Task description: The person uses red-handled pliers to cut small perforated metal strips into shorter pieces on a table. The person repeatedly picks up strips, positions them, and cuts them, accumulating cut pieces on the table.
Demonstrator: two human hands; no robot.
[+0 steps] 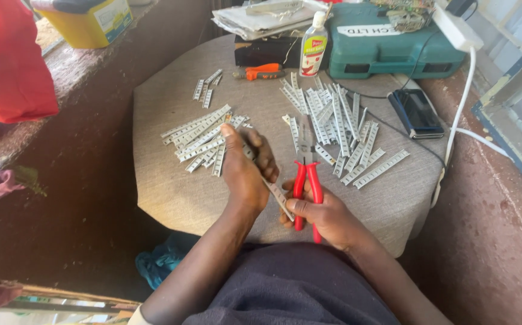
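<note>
Right hand: fingers wrapped around the red-handled metal pliers, handles squeezed nearly together, nose pointing away from the body, apparently so the tool can work on the strip beside it.

Left hand: fingers curled and pinching one pale slotted metal strip, which runs slantwise from under the palm toward the right thumb and ends just beside the plier handles; it seems held steady there for the pliers.

Round grey fabric-covered tabletop: carries everything below the fingers.

Left pile of slotted strips: just beyond the left fingers, laid roughly parallel, likely a sorted batch.

Right pile of slotted strips: beyond the plier nose, looser and crisscrossed.

Few stray strips: farther out, beyond the left pile.

Dark flat phone: far right of the right fingers, with a thin cable alongside.

Orange-handled tool, white squeeze bottle, green plastic tool case: at the far edge, well apart from both hands.
</note>
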